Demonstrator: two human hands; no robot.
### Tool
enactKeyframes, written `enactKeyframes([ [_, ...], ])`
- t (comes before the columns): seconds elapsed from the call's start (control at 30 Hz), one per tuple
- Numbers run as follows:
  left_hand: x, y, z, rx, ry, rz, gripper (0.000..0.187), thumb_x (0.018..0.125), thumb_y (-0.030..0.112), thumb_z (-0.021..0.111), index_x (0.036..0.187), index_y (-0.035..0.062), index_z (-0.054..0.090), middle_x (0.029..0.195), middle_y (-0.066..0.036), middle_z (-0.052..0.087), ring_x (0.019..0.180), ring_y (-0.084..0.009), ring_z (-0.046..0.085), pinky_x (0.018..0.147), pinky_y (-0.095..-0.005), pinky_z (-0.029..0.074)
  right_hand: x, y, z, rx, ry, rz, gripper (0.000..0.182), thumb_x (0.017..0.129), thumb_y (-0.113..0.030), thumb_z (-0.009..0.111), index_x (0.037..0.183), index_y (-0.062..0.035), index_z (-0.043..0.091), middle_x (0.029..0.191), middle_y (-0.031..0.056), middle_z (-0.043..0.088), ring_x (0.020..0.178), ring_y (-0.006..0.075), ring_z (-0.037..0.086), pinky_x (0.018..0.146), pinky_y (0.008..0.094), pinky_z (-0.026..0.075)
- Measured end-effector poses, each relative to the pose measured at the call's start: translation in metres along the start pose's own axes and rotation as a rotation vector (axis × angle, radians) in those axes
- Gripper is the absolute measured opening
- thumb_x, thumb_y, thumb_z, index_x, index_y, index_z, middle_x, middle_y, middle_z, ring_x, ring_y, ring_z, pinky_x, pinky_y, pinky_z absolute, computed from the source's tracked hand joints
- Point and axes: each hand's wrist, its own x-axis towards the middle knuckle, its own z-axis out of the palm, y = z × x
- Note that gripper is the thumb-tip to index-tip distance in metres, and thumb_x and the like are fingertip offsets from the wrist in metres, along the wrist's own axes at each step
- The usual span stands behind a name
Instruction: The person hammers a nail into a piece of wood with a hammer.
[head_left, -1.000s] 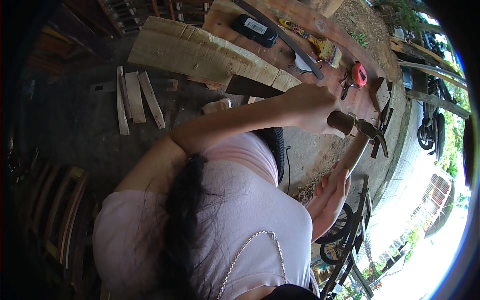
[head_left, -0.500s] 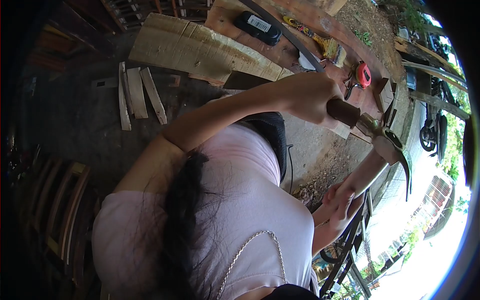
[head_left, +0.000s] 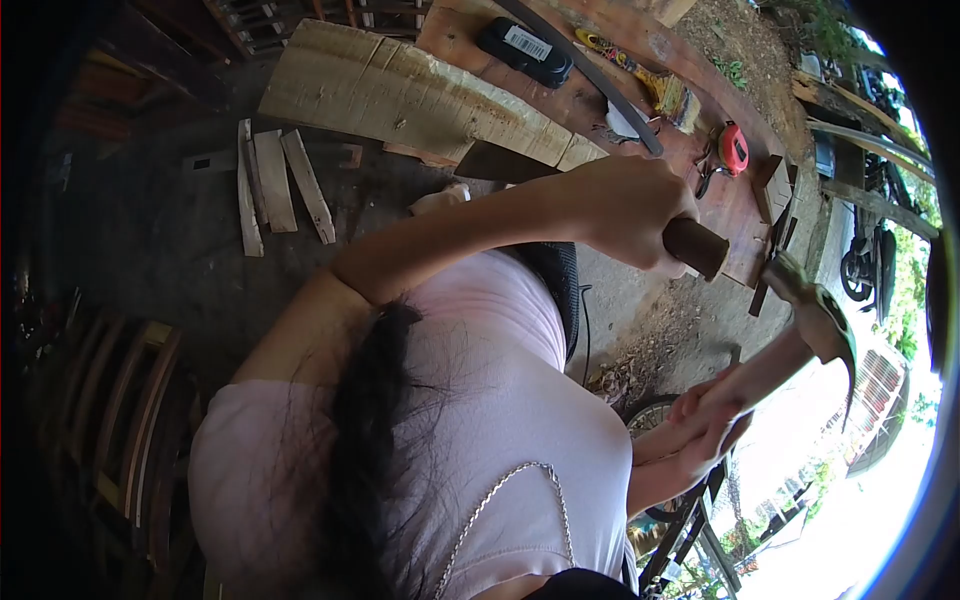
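Observation:
My left hand (head_left: 632, 212) is closed in a fist around a thick brown cylindrical handle (head_left: 700, 248). Its flat end sticks out toward the hammer, and whatever lies beyond the fist is hidden. My right hand (head_left: 710, 415) grips the pale shaft of a claw hammer (head_left: 825, 325). The hammer's striking face points at the handle's end, a short gap away, and its claw curves outward to the right.
Beyond my left hand, a wooden bench (head_left: 600, 20) bears a black case (head_left: 525, 50), a paintbrush (head_left: 672, 98), a red tape measure (head_left: 733, 148) and a long dark strip (head_left: 575, 65). A wide plank (head_left: 400, 85) lies alongside. Several wood slats (head_left: 275, 180) rest on the floor.
The hammer has swung away from the brown handle's end, outward to the right, with my right hand. My left hand has shifted slightly, still gripping the handle.

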Motion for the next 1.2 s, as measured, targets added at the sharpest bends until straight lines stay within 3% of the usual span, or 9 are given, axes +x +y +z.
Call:
enactKeyframes([
  [0.07,0.002,0.0,0.002,0.011,0.004,-0.007,0.016,0.067,0.017,0.068,0.071,0.0023,0.067,0.058,-0.01,0.062,0.054,-0.0228,0.062,0.058,-0.0349,0.048,-0.002,-0.009,-0.003,0.078,0.064,0.023,0.068,0.084,-0.059,0.051,0.115,-0.0001,0.04,0.059,0.0096,0.048,0.047,0.0165,0.047,0.043,0.0281,0.038],
  [0.33,0.0,0.0,-0.006,-0.026,0.013,-0.009,0.015,0.065,0.016,0.07,0.068,0.0019,0.065,0.057,-0.01,0.061,0.051,-0.0218,0.06,0.055,-0.0345,0.046,-0.004,-0.011,-0.002,0.081,0.158,0.017,0.065,0.088,-0.056,0.046,0.119,0.0005,0.039,0.065,0.0122,0.05,0.047,0.0173,0.046,0.044,0.0292,0.039],
  [0.53,-0.001,0.001,-0.014,-0.197,0.002,-0.048,0.015,0.064,0.015,0.07,0.065,0.0016,0.063,0.054,-0.008,0.058,0.048,-0.0192,0.056,0.05,-0.033,0.043,-0.001,0.002,-0.005,0.089,0.177,-0.201,0.064,0.092,-0.054,0.04,0.118,0.0043,0.036,0.065,0.0131,0.05,0.048,0.016,0.046,0.043,0.0286,0.04],
  [0.63,-0.003,0.0,-0.011,-0.155,0.009,-0.052,0.015,0.064,0.015,0.07,0.065,0.0013,0.063,0.054,-0.008,0.058,0.047,-0.0184,0.057,0.049,-0.0327,0.043,-0.004,0.01,-0.004,0.019,0.022,-0.215,0.063,0.091,-0.051,0.045,0.115,0.0063,0.036,0.066,0.0131,0.05,0.049,0.0153,0.047,0.042,0.0291,0.04],
  [0.7,0.0,-0.006,-0.005,-0.108,0.012,0.017,0.015,0.064,0.014,0.07,0.065,0.0009,0.063,0.053,-0.008,0.058,0.047,-0.0181,0.057,0.049,-0.0324,0.043,-0.004,0.009,-0.006,-0.115,-0.187,-0.108,0.063,0.088,-0.049,0.053,0.111,0.0079,0.037,0.067,0.0129,0.05,0.051,0.0155,0.049,0.042,0.0289,0.041],
  [0.77,-0.003,-0.002,-0.004,-0.083,0.004,0.01,0.014,0.063,0.014,0.07,0.065,0.0007,0.064,0.053,-0.009,0.058,0.047,-0.0181,0.057,0.049,-0.0324,0.044,-0.01,0.016,-0.039,-0.176,-0.155,-0.006,0.064,0.085,-0.048,0.058,0.11,0.0076,0.037,0.07,0.0135,0.051,0.053,0.0152,0.05,0.043,0.0273,0.042],
  [0.83,-0.005,0.0,-0.007,-0.056,-0.007,0.007,0.014,0.063,0.013,0.07,0.065,0.0005,0.064,0.053,-0.009,0.058,0.047,-0.0182,0.057,0.049,-0.0323,0.044,-0.003,0.001,-0.016,0.018,0.018,-0.181,0.066,0.085,-0.05,0.056,0.112,0.0077,0.036,0.071,0.0138,0.052,0.053,0.0152,0.05,0.042,0.0266,0.041],
  [1.1,-0.003,-0.008,-0.002,-0.056,0.004,0.034,0.014,0.064,0.014,0.069,0.067,0.0009,0.065,0.054,-0.009,0.059,0.048,-0.0189,0.057,0.05,-0.0329,0.044,-0.009,0.009,-0.019,-0.223,-0.074,-0.06,0.057,0.09,-0.042,0.049,0.115,0.0075,0.038,0.069,0.0139,0.051,0.05,0.0163,0.049,0.041,0.0273,0.04],
  [1.2,-0.006,-0.002,-0.008,-0.085,-0.032,-0.008,0.014,0.064,0.015,0.069,0.069,0.0019,0.066,0.054,-0.009,0.059,0.048,-0.0202,0.057,0.05,-0.033,0.045,-0.014,0.014,-0.027,-0.11,0.056,-0.03,0.057,0.089,-0.041,0.051,0.115,0.0075,0.038,0.067,0.0132,0.05,0.051,0.0163,0.049,0.042,0.0272,0.039],
])
